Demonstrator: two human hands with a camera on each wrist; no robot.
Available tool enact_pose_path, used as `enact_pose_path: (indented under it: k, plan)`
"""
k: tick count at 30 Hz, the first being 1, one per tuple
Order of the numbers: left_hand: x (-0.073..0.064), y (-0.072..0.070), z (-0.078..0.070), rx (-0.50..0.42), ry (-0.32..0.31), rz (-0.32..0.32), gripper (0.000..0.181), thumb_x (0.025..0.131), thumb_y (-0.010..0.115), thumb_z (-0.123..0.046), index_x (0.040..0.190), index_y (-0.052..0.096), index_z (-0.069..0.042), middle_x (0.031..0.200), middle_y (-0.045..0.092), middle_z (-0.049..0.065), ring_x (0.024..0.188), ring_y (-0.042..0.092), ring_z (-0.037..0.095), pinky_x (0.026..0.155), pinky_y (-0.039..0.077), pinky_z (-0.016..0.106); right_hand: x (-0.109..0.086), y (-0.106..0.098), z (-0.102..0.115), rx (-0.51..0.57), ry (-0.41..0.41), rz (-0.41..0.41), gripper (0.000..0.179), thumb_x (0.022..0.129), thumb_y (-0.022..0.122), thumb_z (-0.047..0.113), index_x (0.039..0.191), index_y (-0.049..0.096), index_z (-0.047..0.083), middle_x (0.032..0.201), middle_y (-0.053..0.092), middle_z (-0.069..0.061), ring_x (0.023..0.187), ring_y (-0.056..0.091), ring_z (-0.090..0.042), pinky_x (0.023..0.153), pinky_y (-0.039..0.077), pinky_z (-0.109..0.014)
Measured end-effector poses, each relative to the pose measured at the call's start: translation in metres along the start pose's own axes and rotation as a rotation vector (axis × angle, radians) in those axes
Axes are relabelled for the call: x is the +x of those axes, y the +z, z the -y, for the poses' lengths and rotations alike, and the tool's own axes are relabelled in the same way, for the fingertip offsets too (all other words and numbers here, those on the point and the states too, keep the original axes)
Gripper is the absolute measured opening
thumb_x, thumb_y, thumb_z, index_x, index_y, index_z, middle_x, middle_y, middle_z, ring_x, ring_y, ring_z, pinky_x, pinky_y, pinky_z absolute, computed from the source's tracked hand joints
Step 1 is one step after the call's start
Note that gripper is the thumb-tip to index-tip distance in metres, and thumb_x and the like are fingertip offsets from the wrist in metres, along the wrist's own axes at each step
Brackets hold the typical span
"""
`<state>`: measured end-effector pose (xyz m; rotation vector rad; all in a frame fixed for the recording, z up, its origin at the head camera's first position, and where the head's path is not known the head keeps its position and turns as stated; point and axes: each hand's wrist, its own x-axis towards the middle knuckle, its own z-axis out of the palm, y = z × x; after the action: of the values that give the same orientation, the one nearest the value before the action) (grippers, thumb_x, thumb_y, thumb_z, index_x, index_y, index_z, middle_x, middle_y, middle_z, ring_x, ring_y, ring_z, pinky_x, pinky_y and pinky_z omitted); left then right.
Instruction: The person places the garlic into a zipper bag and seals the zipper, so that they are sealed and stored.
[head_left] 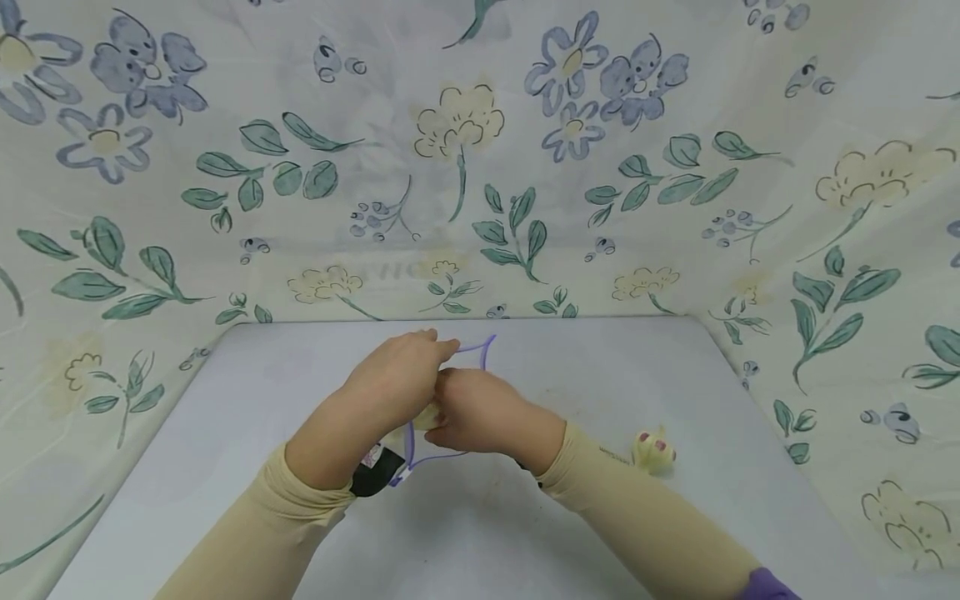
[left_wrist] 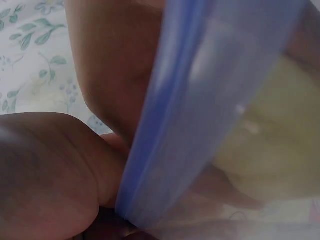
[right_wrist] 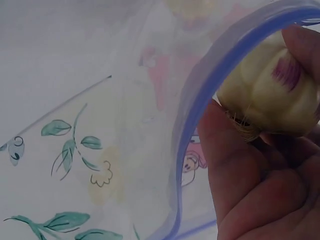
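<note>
A clear plastic bag (right_wrist: 162,97) with a blue rim and pink printed figures is gaping open, the left hand (head_left: 393,375) gripping its edge. At the bag's mouth, a cream-coloured, ribbed garlic bulb (right_wrist: 262,85), streaked purple and trailing wispy roots, is sitting whole in the right hand's (head_left: 483,408) grasp, just beside the rim.

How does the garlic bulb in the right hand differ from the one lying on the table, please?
The held bulb is in the right hand at the mouth of the bag; the table bulb rests on the tabletop, outside the bag. The held bulb shows a purple patch and stringy roots; the table bulb shows several pinkish patches. Both are pale yellow with darker markings.
</note>
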<state>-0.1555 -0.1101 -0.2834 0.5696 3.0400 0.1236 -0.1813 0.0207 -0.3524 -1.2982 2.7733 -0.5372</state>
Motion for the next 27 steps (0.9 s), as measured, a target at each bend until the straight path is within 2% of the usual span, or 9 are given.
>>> enact_pose_path:
  k: [4,8,10,12,15,17,23,27]
  plan:
    - [0.000,-0.001,-0.002,-0.011,-0.023,0.017,0.062,0.079,0.062,0.006,0.137,0.051,-0.013,0.139,0.050,0.015,0.126,0.049,0.033,0.106,0.041,0.046,0.010,0.004,0.004,0.013,0.025,0.032,0.023,0.077,0.073,0.018,0.097,0.062,0.020,0.067,0.052,0.013,0.059,0.048,-0.004,0.052,0.040,-0.016]
    - [0.000,-0.001,-0.002,-0.007,-0.034,0.030,0.061,0.082,0.055,0.009,0.138,0.049,-0.014,0.140,0.049,0.014,0.127,0.049,0.032,0.107,0.040,0.045,0.018,0.008,0.007,-0.056,0.012,0.048,0.024,0.079,0.073,0.022,0.101,0.065,0.019,0.067,0.054,0.013,0.059,0.049,-0.004,0.053,0.041,-0.016]
    - [0.001,0.000,-0.001,-0.004,-0.037,0.034,0.064,0.081,0.056,0.010,0.139,0.049,-0.015,0.140,0.049,0.014,0.127,0.049,0.031,0.107,0.040,0.044,0.022,0.011,0.007,-0.103,-0.014,0.038,0.030,0.080,0.072,0.025,0.108,0.064,0.017,0.075,0.059,0.012,0.064,0.051,-0.003,0.059,0.044,-0.016]
    - [0.000,0.000,-0.001,0.002,-0.038,0.037,0.064,0.080,0.054,0.010,0.139,0.049,-0.015,0.140,0.049,0.013,0.127,0.049,0.031,0.106,0.040,0.044,0.025,0.013,0.008,-0.129,-0.036,0.028,0.041,0.081,0.071,0.028,0.118,0.061,0.015,0.091,0.064,0.011,0.073,0.055,-0.002,0.069,0.047,-0.016]
    - [0.000,0.000,-0.001,0.006,-0.039,0.045,0.064,0.080,0.050,0.012,0.139,0.049,-0.016,0.140,0.049,0.013,0.127,0.049,0.031,0.106,0.040,0.043,0.030,0.015,0.009,-0.161,-0.042,0.032,0.046,0.083,0.068,0.028,0.125,0.057,0.014,0.110,0.065,0.008,0.083,0.058,-0.001,0.081,0.049,-0.019]
    - [0.000,0.000,-0.002,0.003,-0.039,0.053,0.063,0.081,0.049,0.011,0.139,0.049,-0.016,0.141,0.048,0.014,0.127,0.049,0.031,0.106,0.040,0.042,0.034,0.017,0.009,-0.179,-0.032,0.041,0.047,0.084,0.067,0.027,0.127,0.056,0.013,0.116,0.064,0.006,0.086,0.060,-0.002,0.085,0.049,-0.021]
    - [0.000,0.000,-0.002,-0.002,-0.039,0.057,0.068,0.077,0.057,0.011,0.139,0.049,-0.016,0.142,0.047,0.013,0.127,0.048,0.031,0.106,0.041,0.043,0.041,0.024,0.008,-0.260,-0.043,0.048,0.056,0.084,0.066,0.036,0.132,0.051,0.013,0.127,0.060,0.004,0.097,0.061,-0.004,0.096,0.046,-0.025]
    - [-0.001,0.001,-0.002,0.003,-0.036,0.055,0.064,0.081,0.051,0.011,0.139,0.048,-0.017,0.142,0.046,0.013,0.128,0.048,0.031,0.107,0.039,0.043,0.046,0.026,0.006,-0.278,-0.063,0.067,0.061,0.084,0.065,0.038,0.137,0.046,0.014,0.137,0.051,0.004,0.118,0.052,-0.008,0.107,0.039,-0.029]
